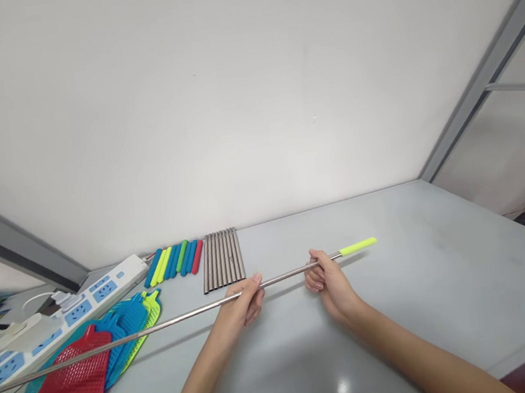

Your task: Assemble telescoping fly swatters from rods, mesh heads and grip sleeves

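A long, thin metal telescopic rod [186, 315] slants across the view above the table, running out past the left edge. Its right end carries a yellow-green handle sleeve [358, 246]. My left hand [243, 304] is closed around the rod near its middle. Close to the sleeve, my right hand [329, 281] grips the same rod with curled fingers. Below the rod's left part lie stacked fly swatter heads, a red one [81, 378] on top, with a blue one [129, 324] and a yellow-green one [153, 305] showing behind.
At the back, several metal tubes [222, 259] lie side by side, next to a row of blue, yellow, green and red handle sleeves [174, 260]. A white power strip [126, 274] with plugs stretches along the left. A wall [250, 96] closes off the grey table [400, 307].
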A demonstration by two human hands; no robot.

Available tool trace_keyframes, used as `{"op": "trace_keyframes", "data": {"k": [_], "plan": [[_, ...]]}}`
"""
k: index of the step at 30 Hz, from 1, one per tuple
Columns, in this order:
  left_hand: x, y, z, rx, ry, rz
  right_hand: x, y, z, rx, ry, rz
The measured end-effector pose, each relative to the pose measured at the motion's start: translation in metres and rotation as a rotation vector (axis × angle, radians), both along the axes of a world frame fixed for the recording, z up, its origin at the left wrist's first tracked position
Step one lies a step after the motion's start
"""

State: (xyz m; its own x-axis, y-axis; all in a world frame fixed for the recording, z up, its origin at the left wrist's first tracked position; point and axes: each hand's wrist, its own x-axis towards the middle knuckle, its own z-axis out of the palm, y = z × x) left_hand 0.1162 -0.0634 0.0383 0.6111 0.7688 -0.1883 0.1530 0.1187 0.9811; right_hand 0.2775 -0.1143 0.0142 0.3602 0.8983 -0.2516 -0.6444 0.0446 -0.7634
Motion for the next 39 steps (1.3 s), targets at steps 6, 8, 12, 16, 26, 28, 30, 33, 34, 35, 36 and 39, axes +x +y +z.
{"op": "trace_keyframes", "data": {"k": [6, 8, 12, 16, 26, 28, 30, 33, 34, 35, 36, 39], "plan": [[0.042, -0.002, -0.008, 0.088, -0.025, -0.112, -0.001, 0.003, -0.008, 0.061, 0.031, 0.012], [0.054, -0.002, -0.016, 0.079, -0.05, -0.153, -0.004, 0.003, -0.012, 0.05, 0.02, 0.001], [0.063, -0.001, -0.024, -0.006, -0.103, -0.193, -0.006, 0.004, -0.017, 0.015, 0.0, -0.042], [0.062, -0.002, -0.018, -0.08, -0.15, -0.227, -0.004, 0.006, -0.016, 0.031, -0.013, -0.118], [0.046, -0.002, 0.001, -0.095, -0.098, -0.17, 0.004, 0.008, -0.009, 0.015, -0.039, -0.147], [0.041, 0.0, 0.001, -0.103, -0.084, -0.169, 0.006, 0.009, -0.009, 0.013, -0.05, -0.153], [0.038, 0.002, 0.001, -0.103, -0.076, -0.168, 0.007, 0.009, -0.01, 0.017, -0.063, -0.154], [0.036, 0.002, 0.002, -0.071, -0.057, -0.173, 0.009, 0.008, -0.011, 0.028, -0.085, -0.15], [0.035, 0.001, 0.003, -0.05, -0.046, -0.176, 0.009, 0.008, -0.012, 0.03, -0.091, -0.147], [0.034, 0.0, 0.004, -0.026, -0.033, -0.175, 0.009, 0.008, -0.012, 0.031, -0.097, -0.144], [0.033, -0.001, 0.004, -0.004, -0.018, -0.169, 0.009, 0.007, -0.012, 0.032, -0.102, -0.141], [0.031, -0.002, 0.003, 0.035, 0.016, -0.134, 0.01, 0.007, -0.012, 0.042, -0.115, -0.137]]}}
